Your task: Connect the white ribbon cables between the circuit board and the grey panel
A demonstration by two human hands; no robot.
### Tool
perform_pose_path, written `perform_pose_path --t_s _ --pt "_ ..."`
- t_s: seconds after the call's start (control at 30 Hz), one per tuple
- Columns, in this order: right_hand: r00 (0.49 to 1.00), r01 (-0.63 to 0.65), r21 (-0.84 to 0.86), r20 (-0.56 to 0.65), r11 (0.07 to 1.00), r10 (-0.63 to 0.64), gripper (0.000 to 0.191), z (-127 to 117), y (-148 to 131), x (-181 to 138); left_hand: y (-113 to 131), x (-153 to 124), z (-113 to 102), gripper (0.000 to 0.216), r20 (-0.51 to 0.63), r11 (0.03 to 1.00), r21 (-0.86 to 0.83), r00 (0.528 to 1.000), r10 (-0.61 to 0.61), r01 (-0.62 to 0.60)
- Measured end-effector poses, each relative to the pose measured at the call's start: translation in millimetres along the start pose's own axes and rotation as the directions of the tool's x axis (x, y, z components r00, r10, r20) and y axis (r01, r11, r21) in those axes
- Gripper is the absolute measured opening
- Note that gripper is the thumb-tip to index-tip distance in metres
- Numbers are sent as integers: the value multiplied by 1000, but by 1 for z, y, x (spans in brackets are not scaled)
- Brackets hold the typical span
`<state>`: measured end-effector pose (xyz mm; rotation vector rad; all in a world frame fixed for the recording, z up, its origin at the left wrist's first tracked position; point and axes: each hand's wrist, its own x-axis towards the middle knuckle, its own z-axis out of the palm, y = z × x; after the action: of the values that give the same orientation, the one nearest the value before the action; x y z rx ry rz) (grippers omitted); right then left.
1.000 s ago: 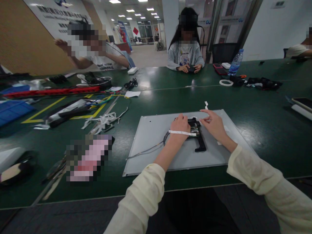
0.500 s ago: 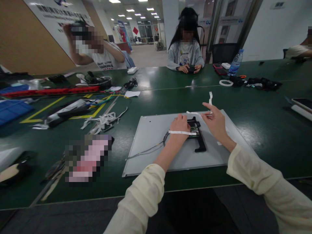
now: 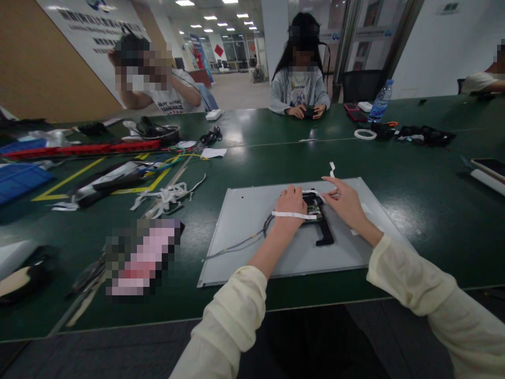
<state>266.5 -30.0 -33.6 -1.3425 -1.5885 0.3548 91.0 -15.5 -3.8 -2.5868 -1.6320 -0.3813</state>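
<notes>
A grey metal panel [image 3: 244,226] lies flat on the green table in front of me. On it sits a black bracket with a small circuit board [image 3: 320,223], and grey cables [image 3: 240,242] trail off to the left. My left hand [image 3: 291,206] rests with curled fingers on the board's left side, a white tape strip [image 3: 294,215] lying across its wrist. My right hand [image 3: 345,202] pinches another white tape strip [image 3: 332,169] just right of the board, the strip's end sticking up.
Loose white strips [image 3: 168,195], cables and a red bar [image 3: 82,149] lie left. A tape roll [image 3: 365,134], water bottle [image 3: 381,101] and black parts [image 3: 428,135] are at the back right. A phone [image 3: 489,167] lies far right. Other people sit across the table.
My right hand, lifted with the tape half a second ago, has come back down to the board. The left hand has stayed put. The person at back left shifted their arms.
</notes>
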Motion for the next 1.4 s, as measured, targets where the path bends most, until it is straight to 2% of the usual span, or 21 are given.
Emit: perform_pose_path --t_s 0.33,0.53,0.8,1.03,1.2,1.4 --pt "998 30 -93 57 995 -25 44 -4 0 -2 2 0 -1 25 23 1000 8 1000 -7 7" --pt "996 35 -122 85 992 -25 44 -3 6 -4 -1 -1 8 40 -4 993 -20 994 112 -112" --pt "989 83 -173 135 981 -60 43 -5 6 -6 -6 3 14 37 66 985 -47 983 171 -168" --pt "958 234 -367 246 900 -148 49 -4 -3 -12 -5 3 9 35 71 986 -42 984 165 -163" --pt "965 223 -446 227 867 -131 54 -6 -2 -13 -5 2 8 34 77 987 -38 984 160 -157" --pt "951 264 -470 275 842 -145 57 -9 0 -12 -5 1 8 33 49 984 -37 983 176 -174"
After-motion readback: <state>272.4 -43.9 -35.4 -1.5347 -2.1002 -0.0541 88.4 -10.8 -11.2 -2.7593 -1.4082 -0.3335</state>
